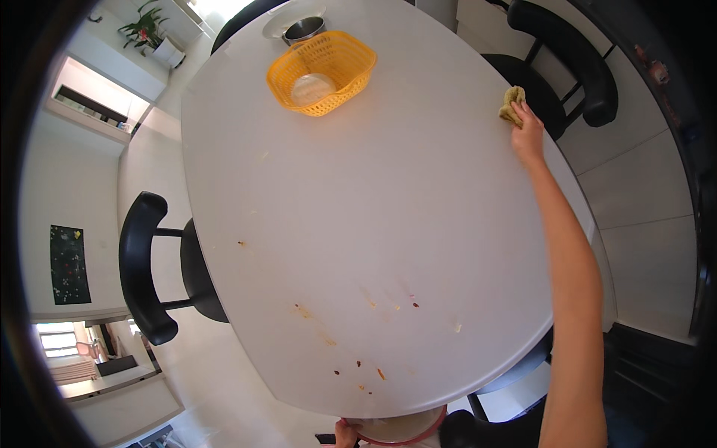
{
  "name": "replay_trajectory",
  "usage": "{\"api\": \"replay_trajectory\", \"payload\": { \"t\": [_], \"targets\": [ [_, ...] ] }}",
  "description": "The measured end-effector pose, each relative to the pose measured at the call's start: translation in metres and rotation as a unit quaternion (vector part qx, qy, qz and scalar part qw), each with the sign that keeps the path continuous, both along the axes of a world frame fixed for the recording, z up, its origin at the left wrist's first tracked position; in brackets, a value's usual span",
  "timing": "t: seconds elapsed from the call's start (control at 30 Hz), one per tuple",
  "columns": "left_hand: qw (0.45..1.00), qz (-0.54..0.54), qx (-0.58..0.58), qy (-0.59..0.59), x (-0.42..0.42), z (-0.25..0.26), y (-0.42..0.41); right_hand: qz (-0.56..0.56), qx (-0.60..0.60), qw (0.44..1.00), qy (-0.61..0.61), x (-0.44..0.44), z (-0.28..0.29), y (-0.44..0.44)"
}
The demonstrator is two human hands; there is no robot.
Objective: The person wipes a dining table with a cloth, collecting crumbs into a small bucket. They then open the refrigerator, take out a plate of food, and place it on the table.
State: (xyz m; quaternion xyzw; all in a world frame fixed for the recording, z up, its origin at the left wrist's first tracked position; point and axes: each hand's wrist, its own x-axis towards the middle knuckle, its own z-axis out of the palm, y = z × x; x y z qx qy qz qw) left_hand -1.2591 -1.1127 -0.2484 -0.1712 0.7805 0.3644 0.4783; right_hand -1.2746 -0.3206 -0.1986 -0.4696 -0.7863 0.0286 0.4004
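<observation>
My right hand (527,133) grips a bunched yellow-green cloth (511,106) against the right edge of the white table (381,196). At the table's near edge, low in the view, my left hand (347,434) holds the rim of a red-rimmed basin (440,423), which is partly cut off. Dark red scraps (415,305) and small yellowish bits (458,327) lie on the near part of the tabletop. An orange-brown smear (303,311) and several other stains show toward the near left.
At the far end stands a yellow plastic basket (353,84) with a pale round item (312,89) inside. Behind it are a metal pot (304,29) and a white plate (274,25). Black chairs stand at the left (143,269) and right (582,61) edges.
</observation>
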Motion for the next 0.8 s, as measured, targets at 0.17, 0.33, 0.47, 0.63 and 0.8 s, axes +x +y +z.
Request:
{"api": "replay_trajectory", "payload": {
  "t": [0.17,0.33,0.47,0.63,0.8],
  "targets": [
    [0.999,-0.034,-0.014,0.011,0.003,0.007,0.003,0.212,-0.109,0.968,0.074,-0.060,-0.002,-0.058],
    [0.999,-0.049,-0.014,-0.008,-0.001,0.005,-0.001,0.480,-0.273,0.832,0.046,-0.068,0.010,-0.219],
    [0.994,-0.102,-0.022,0.010,-0.004,0.018,0.008,0.515,-0.117,0.848,-0.040,-0.044,0.035,-0.208],
    [0.998,-0.060,-0.023,-0.002,-0.006,0.009,0.012,0.176,-0.110,0.977,0.053,0.029,0.013,-0.016],
    [1.000,-0.024,-0.001,-0.013,-0.003,0.002,0.009,0.192,-0.162,0.963,0.096,0.045,0.011,-0.034]
  ]
}}
